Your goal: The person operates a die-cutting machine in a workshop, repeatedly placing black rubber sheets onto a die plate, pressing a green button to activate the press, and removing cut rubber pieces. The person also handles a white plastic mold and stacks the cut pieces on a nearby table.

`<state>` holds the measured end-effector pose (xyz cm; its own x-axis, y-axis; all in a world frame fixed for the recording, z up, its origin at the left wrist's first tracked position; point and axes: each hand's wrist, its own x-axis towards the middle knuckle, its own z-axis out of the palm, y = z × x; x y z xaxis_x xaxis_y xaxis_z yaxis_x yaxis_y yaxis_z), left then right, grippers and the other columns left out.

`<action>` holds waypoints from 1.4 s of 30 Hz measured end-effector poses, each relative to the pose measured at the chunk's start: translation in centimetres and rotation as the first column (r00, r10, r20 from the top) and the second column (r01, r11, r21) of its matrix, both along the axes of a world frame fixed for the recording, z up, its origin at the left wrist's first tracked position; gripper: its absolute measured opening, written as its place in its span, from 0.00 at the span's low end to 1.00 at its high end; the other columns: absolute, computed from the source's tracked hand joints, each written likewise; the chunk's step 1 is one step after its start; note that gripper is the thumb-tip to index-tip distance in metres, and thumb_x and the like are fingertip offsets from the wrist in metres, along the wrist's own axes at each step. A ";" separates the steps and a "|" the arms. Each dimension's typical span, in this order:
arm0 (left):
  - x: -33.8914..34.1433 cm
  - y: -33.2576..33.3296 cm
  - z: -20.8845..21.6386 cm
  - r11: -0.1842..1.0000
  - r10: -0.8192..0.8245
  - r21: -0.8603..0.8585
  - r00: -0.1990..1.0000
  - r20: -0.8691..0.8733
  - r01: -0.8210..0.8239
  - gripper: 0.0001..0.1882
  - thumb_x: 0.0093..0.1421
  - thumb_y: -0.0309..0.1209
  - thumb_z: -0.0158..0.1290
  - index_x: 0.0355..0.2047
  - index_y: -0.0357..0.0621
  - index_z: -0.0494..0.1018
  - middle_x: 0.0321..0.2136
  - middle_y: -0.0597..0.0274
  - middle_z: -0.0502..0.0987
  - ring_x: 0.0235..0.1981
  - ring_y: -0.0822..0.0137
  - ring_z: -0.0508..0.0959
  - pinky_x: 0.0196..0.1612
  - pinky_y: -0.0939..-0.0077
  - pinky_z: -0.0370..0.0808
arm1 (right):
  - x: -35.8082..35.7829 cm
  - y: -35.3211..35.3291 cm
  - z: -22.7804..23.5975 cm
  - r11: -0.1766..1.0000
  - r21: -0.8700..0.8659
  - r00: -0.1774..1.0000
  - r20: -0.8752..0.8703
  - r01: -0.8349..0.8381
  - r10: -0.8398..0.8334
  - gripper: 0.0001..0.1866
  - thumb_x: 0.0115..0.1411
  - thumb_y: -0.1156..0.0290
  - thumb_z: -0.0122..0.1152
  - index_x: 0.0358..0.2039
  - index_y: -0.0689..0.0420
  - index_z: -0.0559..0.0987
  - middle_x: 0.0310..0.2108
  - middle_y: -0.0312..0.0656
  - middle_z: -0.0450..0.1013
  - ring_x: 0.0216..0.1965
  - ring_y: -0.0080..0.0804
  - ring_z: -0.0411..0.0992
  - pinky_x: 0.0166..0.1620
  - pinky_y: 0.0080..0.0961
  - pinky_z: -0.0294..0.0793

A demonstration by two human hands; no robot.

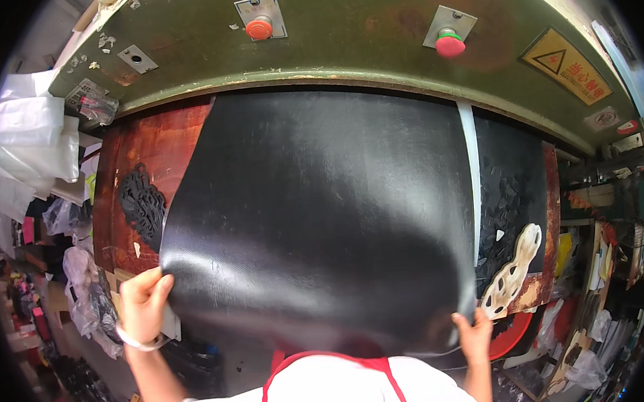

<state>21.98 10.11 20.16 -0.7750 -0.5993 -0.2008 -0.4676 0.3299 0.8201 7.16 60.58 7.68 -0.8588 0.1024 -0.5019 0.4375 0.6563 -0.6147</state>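
Observation:
A large glossy black sheet (321,194) spreads over the table of a green machine, its near end curving down over the front edge. At its near left corner, my left hand (145,304) pinches the edge between thumb and fingers. My right hand (474,333) grips the near right corner the same way. Just beyond my right hand lies a pale, sole-shaped cutting die (513,272) with dark openings. A heap of black cut pieces (143,206) rests on the reddish board, left of the sheet.
The green machine beam (357,44) spans the far side, carrying a red button (259,29) and a pink-red button (449,43). Small black scraps (502,197) lie on the right of the table. A red tub (512,337) stands below right; plastic bags (30,138) hang at left.

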 end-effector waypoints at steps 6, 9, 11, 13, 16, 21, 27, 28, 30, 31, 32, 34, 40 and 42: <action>0.7 -4.1 -14.9 0.901 0.168 -0.431 0.949 0.265 -0.039 0.10 0.57 0.28 0.55 0.24 0.31 0.74 0.17 0.42 0.68 0.18 0.71 0.69 0.25 0.69 0.68 | -1.5 -3.2 -1.2 0.985 0.075 0.877 -0.449 -0.153 0.170 0.11 0.51 0.75 0.67 0.29 0.69 0.75 0.26 0.49 0.75 0.29 0.31 0.72 0.37 0.31 0.73; -10.3 -9.2 -15.1 0.694 0.050 -0.718 0.998 -0.029 -0.055 0.13 0.61 0.35 0.51 0.30 0.35 0.75 0.26 0.42 0.76 0.26 0.47 0.76 0.31 0.61 0.72 | -13.1 -8.7 1.6 0.964 0.052 0.731 -0.642 -0.259 0.231 0.14 0.56 0.69 0.63 0.23 0.66 0.72 0.19 0.41 0.70 0.22 0.21 0.64 0.29 0.26 0.68; -18.4 -12.8 -14.7 0.821 -0.007 -0.564 0.985 -0.170 -0.091 0.18 0.62 0.41 0.52 0.36 0.35 0.75 0.29 0.44 0.78 0.29 0.52 0.78 0.35 0.65 0.72 | -20.6 -12.9 1.3 0.993 0.002 0.747 -0.659 -0.116 0.088 0.17 0.57 0.63 0.63 0.23 0.65 0.75 0.16 0.41 0.70 0.21 0.24 0.65 0.29 0.26 0.67; -20.6 -14.0 -15.6 0.917 0.046 -0.390 0.993 -0.110 -0.086 0.25 0.63 0.46 0.51 0.39 0.28 0.74 0.32 0.49 0.79 0.33 0.63 0.76 0.37 0.69 0.71 | -22.5 -14.1 -0.4 0.996 -0.037 0.753 -0.657 -0.086 0.041 0.18 0.58 0.60 0.63 0.36 0.65 0.77 0.20 0.42 0.72 0.24 0.25 0.71 0.31 0.24 0.70; -15.1 -12.7 -18.3 0.994 0.006 -0.107 0.993 0.115 0.006 0.20 0.64 0.44 0.51 0.33 0.34 0.75 0.27 0.67 0.74 0.30 0.75 0.69 0.35 0.76 0.68 | -16.9 -10.2 -3.4 0.992 -0.056 0.859 -0.507 -0.112 0.068 0.27 0.56 0.60 0.64 0.50 0.65 0.71 0.24 0.45 0.74 0.26 0.26 0.72 0.33 0.25 0.71; -4.0 -8.6 -20.4 0.974 -0.018 -0.225 0.999 -0.037 0.010 0.13 0.61 0.31 0.55 0.37 0.30 0.72 0.31 0.58 0.76 0.34 0.71 0.72 0.40 0.75 0.70 | -3.9 0.5 -4.8 0.943 0.269 0.732 -0.680 0.198 0.040 0.28 0.51 0.70 0.66 0.52 0.64 0.70 0.35 0.47 0.73 0.38 0.38 0.72 0.43 0.34 0.71; -9.1 -11.0 -22.1 0.722 0.139 -0.692 0.981 0.134 -0.008 0.27 0.62 0.45 0.52 0.50 0.31 0.69 0.46 0.38 0.75 0.48 0.45 0.75 0.51 0.63 0.70 | -2.6 5.2 -5.2 0.841 0.465 0.778 -0.622 0.276 0.088 0.47 0.40 0.55 0.74 0.57 0.63 0.65 0.56 0.64 0.56 0.58 0.64 0.54 0.60 0.52 0.56; -9.2 -11.3 -22.4 0.721 0.150 -0.693 0.971 0.185 0.021 0.28 0.62 0.44 0.52 0.51 0.30 0.68 0.46 0.37 0.74 0.49 0.45 0.74 0.51 0.62 0.70 | -2.8 5.4 -5.4 0.845 0.479 0.794 -0.597 0.239 0.113 0.49 0.38 0.53 0.75 0.58 0.62 0.64 0.57 0.65 0.54 0.58 0.66 0.53 0.60 0.52 0.56; -8.1 -11.5 -22.4 0.813 0.034 -0.580 0.991 0.128 0.047 0.27 0.61 0.38 0.54 0.54 0.29 0.66 0.50 0.39 0.73 0.50 0.50 0.74 0.53 0.67 0.68 | -2.8 5.6 -5.7 0.856 0.467 0.826 -0.556 0.222 0.089 0.53 0.34 0.53 0.77 0.60 0.59 0.63 0.58 0.66 0.51 0.59 0.66 0.51 0.60 0.53 0.56; -7.5 -11.4 -22.2 0.893 -0.013 -0.449 1.000 0.014 0.018 0.28 0.60 0.36 0.55 0.55 0.29 0.65 0.50 0.42 0.74 0.49 0.55 0.75 0.54 0.70 0.67 | -2.7 5.7 -5.6 0.886 0.402 0.802 -0.594 0.232 0.059 0.52 0.34 0.56 0.76 0.60 0.59 0.63 0.58 0.67 0.49 0.59 0.66 0.51 0.60 0.52 0.57; -6.9 -11.2 -22.1 0.906 -0.086 -0.420 0.995 -0.043 0.060 0.28 0.60 0.36 0.55 0.55 0.29 0.65 0.50 0.43 0.74 0.49 0.56 0.75 0.54 0.70 0.67 | -2.9 5.5 -5.5 0.902 0.357 0.811 -0.585 0.243 0.014 0.52 0.33 0.58 0.76 0.60 0.59 0.62 0.58 0.65 0.50 0.59 0.64 0.51 0.61 0.51 0.56; -5.9 -10.3 -21.9 0.926 -0.006 -0.378 0.998 -0.066 -0.019 0.28 0.60 0.35 0.55 0.55 0.29 0.65 0.50 0.44 0.74 0.49 0.59 0.75 0.54 0.72 0.67 | -3.0 5.5 -5.0 0.906 0.314 0.805 -0.592 0.285 -0.048 0.50 0.35 0.60 0.75 0.60 0.59 0.62 0.56 0.59 0.57 0.57 0.57 0.57 0.59 0.47 0.60; -6.6 -7.4 -21.5 0.740 0.116 -0.666 0.993 -0.011 -0.094 0.26 0.61 0.42 0.52 0.52 0.34 0.70 0.46 0.42 0.76 0.45 0.48 0.77 0.47 0.64 0.71 | -3.3 4.7 -1.8 0.201 -0.973 0.654 -0.079 0.114 -0.752 0.39 0.51 0.69 0.62 0.62 0.58 0.57 0.54 0.53 0.65 0.53 0.42 0.68 0.58 0.36 0.67; -6.6 -7.0 -21.5 0.755 0.141 -0.642 0.989 -0.041 -0.134 0.26 0.61 0.43 0.52 0.52 0.34 0.70 0.45 0.42 0.76 0.44 0.48 0.77 0.47 0.64 0.71 | -3.2 3.7 -1.3 -0.388 -0.907 0.748 0.142 -0.163 -0.648 0.38 0.55 0.55 0.57 0.63 0.57 0.59 0.61 0.56 0.60 0.58 0.54 0.64 0.64 0.57 0.53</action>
<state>15.34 3.08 -1.29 -0.6744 -0.6902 0.2624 -0.5555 0.7084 0.4355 3.96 64.29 6.36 -0.9821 0.1875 -0.0163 -0.1748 -0.9410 -0.2898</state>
